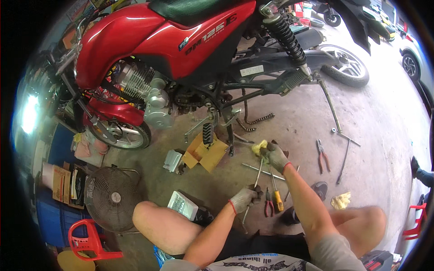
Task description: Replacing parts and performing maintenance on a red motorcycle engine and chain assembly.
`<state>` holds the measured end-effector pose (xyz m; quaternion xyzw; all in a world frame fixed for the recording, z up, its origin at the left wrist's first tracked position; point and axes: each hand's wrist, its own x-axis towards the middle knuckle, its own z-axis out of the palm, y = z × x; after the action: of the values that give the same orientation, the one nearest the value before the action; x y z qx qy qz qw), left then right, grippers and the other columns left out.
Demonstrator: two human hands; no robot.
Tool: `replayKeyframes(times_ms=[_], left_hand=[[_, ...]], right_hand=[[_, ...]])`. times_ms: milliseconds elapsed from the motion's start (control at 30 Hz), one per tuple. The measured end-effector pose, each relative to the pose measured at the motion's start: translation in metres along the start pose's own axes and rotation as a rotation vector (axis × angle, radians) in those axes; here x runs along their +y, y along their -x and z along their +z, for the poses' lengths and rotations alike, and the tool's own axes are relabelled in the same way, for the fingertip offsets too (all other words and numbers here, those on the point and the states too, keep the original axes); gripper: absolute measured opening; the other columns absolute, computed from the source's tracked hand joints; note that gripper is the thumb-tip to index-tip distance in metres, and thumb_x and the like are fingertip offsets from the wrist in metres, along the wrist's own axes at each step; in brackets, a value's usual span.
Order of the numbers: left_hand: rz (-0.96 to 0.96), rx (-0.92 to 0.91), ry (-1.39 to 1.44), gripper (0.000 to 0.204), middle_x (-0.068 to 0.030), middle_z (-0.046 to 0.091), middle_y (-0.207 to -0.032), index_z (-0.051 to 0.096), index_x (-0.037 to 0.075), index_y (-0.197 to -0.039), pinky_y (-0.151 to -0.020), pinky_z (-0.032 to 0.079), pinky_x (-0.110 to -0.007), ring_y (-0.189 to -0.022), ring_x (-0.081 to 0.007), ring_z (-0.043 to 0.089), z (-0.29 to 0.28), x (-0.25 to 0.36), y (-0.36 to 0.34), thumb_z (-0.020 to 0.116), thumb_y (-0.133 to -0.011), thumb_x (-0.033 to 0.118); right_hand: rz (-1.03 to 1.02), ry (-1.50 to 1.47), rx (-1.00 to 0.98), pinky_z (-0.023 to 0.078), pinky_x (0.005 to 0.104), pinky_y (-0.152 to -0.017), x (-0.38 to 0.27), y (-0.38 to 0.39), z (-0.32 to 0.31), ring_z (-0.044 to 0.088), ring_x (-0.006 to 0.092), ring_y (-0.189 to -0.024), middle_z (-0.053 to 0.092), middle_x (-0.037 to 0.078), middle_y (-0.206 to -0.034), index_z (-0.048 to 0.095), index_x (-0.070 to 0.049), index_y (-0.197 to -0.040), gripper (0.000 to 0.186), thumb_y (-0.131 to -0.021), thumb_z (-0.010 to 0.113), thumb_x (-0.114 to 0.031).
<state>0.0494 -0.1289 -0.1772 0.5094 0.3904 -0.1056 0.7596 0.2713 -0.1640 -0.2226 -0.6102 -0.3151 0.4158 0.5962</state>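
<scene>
My left hand (244, 200), in a grey work glove, is closed around the lower part of a long thin metal rod (259, 173). Its kind is hard to make out; the lower end looks bent. At the rod's upper end my gloved right hand (276, 158) grips a crumpled yellow cloth (258, 147) against it. Beneath my hands a yellow-handled screwdriver (276, 199) and small red-handled pliers (269, 206) lie on the concrete floor. Another metal bar (255, 168) passes behind the rod.
Ahead stands a red motorcycle (158, 36), its rear wheel (346, 67) lying off it. A chain (261, 119), an open cardboard box (210, 153), large pliers (321, 153) and a T-shaped wrench (346, 158) are on the floor. To the left are a fan (113, 198) and red chair (86, 239).
</scene>
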Motion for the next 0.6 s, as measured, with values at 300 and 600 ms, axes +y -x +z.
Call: replayKeyframes(times_ms=[300, 600], left_hand=[[0.176, 0.085, -0.096, 0.016, -0.0037, 0.057, -0.077, 0.055, 0.005, -0.091, -0.052, 0.041, -0.029, -0.064, -0.0145, 0.053, 0.001, 0.003, -0.006, 0.048, -0.079, -0.002], [0.223, 0.539, -0.942, 0.024, -0.0272, 0.064, -0.091, 0.056, 0.001, -0.103, -0.075, 0.048, -0.049, -0.087, -0.0451, 0.060, -0.010, -0.006, -0.012, 0.049, -0.083, 0.012]], right_hand=[[0.040, -1.028, 0.095, 0.047, 0.0290, -0.056, 0.004, -0.005, 0.004, 0.055, 0.0161, -0.065, 0.063, 0.008, -0.096, 0.052, -0.005, -0.122, 0.038, -0.102, 0.045, -0.036], [0.014, 0.403, 0.179, 0.050, 0.0294, -0.064, -0.018, -0.005, 0.014, 0.061, 0.0150, -0.076, 0.068, 0.004, -0.093, 0.062, -0.006, -0.109, 0.025, -0.098, 0.051, -0.026]])
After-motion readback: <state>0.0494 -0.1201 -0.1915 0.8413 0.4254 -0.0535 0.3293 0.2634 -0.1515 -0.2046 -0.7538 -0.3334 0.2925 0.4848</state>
